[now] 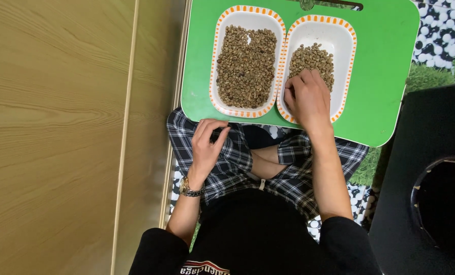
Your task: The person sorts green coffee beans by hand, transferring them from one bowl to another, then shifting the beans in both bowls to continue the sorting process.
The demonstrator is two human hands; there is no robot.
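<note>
The right hand [307, 98] is resting curled on the beans [313, 60] in the right dish [343, 46], fingers bent; any pinch is hidden. The left hand [207, 145] is lying loosely open on the plaid-covered knee [232, 163].

Bare green tray [380, 76] right of the right hand [307, 98]; left, the touching bean-filled left dish [246, 61].

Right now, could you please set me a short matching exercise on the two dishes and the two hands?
Things:
1. left dish
2. right dish
3. left hand
4. right hand

States:
A. resting on the checked cloth over the knee
B. fingers down among the beans
C. almost covered with beans
D. beans in a small heap, white bottom showing

Pairs: 1-C, 2-D, 3-A, 4-B
</note>
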